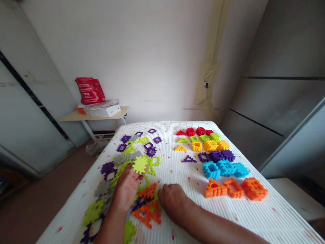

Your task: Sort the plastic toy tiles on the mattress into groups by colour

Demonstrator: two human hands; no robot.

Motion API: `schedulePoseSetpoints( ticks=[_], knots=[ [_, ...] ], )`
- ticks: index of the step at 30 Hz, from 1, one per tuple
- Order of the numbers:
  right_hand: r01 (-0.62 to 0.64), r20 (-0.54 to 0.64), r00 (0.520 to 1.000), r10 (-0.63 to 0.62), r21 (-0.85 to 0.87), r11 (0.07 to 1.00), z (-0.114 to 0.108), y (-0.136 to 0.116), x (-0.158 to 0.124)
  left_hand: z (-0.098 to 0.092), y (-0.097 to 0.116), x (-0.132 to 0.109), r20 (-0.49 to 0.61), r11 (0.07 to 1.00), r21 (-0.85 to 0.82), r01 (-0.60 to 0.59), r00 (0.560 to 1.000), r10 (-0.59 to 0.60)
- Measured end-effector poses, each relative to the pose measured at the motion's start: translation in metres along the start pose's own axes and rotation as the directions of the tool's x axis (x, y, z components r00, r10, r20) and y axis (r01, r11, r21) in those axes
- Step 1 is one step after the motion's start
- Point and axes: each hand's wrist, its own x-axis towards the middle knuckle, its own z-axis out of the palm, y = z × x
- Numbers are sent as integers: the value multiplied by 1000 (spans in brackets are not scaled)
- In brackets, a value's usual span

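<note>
My left hand (pixel 129 186) is closed on a lime-green square building tile (pixel 140 164) with toothed edges, raised above the loose pieces. My right hand (pixel 174 201) is curled with its knuckles up, just right of the orange triangular tiles (pixel 149 211). Whatever its fingers hold, if anything, is hidden beneath it. Around my left hand lies a loose spread of lime, purple and grey tiles, among them a lime tile (pixel 93 211) and a purple tile (pixel 108 167). My left forearm covers part of this spread.
On the right of the white ribbed bed cover (pixel 185 213), tiles stand in rows by colour: red (pixel 190 131), lime (pixel 215 136), yellow (pixel 210 145), purple (pixel 216 156), blue (pixel 225 167) and orange (pixel 254 188). A side table (pixel 68 117) with a red bag (pixel 88 90) stands by the wall.
</note>
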Motion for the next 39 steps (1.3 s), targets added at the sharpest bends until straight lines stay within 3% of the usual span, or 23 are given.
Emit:
schedulePoseSetpoints(
  ticks=[3, 8, 14, 24, 27, 32, 35, 39],
  knots=[
    [-12, -15, 1000, 13, 66, 998, -15, 7, -1, 3, 1, -4, 105, 985, -159, 67, 993, -51],
    [-77, -205, 969, 140, 287, 955, -46, 25, -3, 8, -1, -9, 227, 971, -200, 134, 970, -87],
    [92, -394, 913, 103, 446, 890, -56, 40, 8, 12, -4, -13, 355, 964, -208, 169, 931, -86],
    [295, -485, 873, -47, 449, 844, -49, 37, 17, 13, -4, -17, 430, 969, -166, 182, 898, -95],
    [286, -486, 872, -62, 403, 869, -51, 36, 16, 14, -4, -19, 441, 969, -154, 193, 891, -108],
    [199, -383, 917, -114, 191, 961, -57, 41, 11, 15, -7, -19, 435, 969, -121, 216, 889, -144],
    [144, -354, 931, -89, 130, 981, -68, 69, 5, 12, -8, -16, 381, 977, -76, 201, 911, -157],
    [-86, -360, 926, 117, 101, 991, -84, 148, -3, 8, -12, -8, 281, 981, -23, 192, 943, -178]
  ],
)
